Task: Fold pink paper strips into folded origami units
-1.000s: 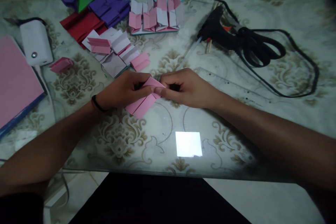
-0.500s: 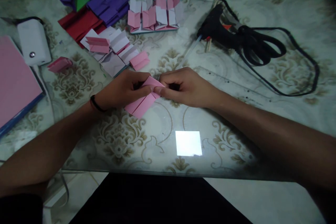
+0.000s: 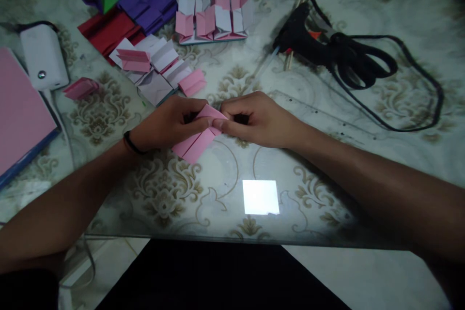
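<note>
A creased pink paper is held over the middle of the table between my two hands. My left hand pinches it from the left, thumb on top. From the right, my right hand grips its upper right corner, and the two thumb tips nearly meet there. Just beyond my left hand lies a group of folded white and pink pieces, with a small pink folded piece at its right end. Another small pink folded piece lies farther left.
A black glue gun with a coiled cord lies at the right, near a clear ruler. Folded pink and white rows, purple paper and red paper lie behind. At left are a white power bank and pink sheets.
</note>
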`<state>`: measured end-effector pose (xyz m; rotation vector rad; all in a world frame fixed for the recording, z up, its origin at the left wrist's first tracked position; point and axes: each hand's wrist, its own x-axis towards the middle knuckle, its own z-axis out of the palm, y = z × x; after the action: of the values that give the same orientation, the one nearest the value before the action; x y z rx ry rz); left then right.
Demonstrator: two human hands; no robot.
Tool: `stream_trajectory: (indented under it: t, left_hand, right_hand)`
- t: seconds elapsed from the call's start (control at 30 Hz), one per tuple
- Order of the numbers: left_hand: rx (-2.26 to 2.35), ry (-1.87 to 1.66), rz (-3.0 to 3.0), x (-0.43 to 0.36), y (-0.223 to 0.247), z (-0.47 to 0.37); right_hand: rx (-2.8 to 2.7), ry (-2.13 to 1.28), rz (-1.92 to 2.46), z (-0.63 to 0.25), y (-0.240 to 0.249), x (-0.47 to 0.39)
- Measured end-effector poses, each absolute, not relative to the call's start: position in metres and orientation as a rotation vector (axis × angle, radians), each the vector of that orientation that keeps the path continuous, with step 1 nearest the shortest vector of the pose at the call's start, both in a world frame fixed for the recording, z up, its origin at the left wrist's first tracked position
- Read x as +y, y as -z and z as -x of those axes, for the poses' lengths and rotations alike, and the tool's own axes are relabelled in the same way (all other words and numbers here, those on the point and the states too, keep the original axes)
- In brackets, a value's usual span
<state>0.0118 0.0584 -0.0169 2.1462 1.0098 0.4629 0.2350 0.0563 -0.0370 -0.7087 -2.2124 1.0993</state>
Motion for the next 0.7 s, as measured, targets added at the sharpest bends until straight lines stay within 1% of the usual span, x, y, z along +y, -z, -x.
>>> stream_trajectory:
  t: [0.7]
  left_hand:
    - [1.002,-0.444,-2.136,0.0584,0.0149,-0.0129]
  right_hand:
    - [-2.229,-1.070,0.721,-0.2351,0.0365,0.0560]
